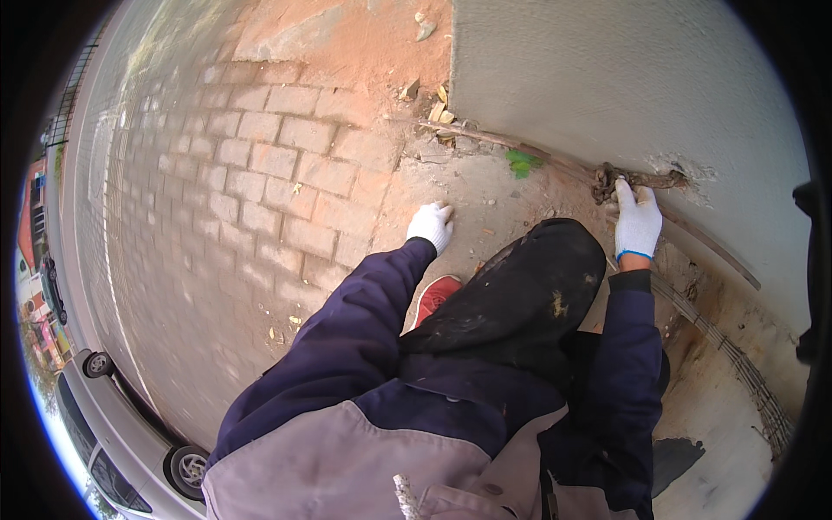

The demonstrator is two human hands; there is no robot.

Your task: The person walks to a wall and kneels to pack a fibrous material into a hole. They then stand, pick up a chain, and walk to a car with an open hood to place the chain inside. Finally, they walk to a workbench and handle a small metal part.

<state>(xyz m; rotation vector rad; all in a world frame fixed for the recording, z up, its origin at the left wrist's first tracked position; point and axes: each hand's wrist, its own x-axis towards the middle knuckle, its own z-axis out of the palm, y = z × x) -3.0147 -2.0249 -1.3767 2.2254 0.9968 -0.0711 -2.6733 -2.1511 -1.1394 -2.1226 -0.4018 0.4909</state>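
My right hand (638, 224), in a white knit glove with a blue cuff edge, is at the foot of the grey wall. Its fingers close on a rusty brown, rod-like piece (667, 180) that juts from a broken hole in the plaster. A knotted, rusty lump (604, 184) sits at this piece's outer end, against a long thin strip (511, 141) along the wall base. My left hand (431, 227), also white-gloved, hangs over the ground beyond my red shoe (436, 297). Its fingers are curled in, and nothing shows in them.
A bundle of thin rods or wires (732, 351) runs along the wall foot at right. Dry leaves and rubble (440, 113) lie by the wall corner, near a green leaf (522, 163). Brick paving (277, 160) spreads left. A silver car (130, 442) stands at the far left.
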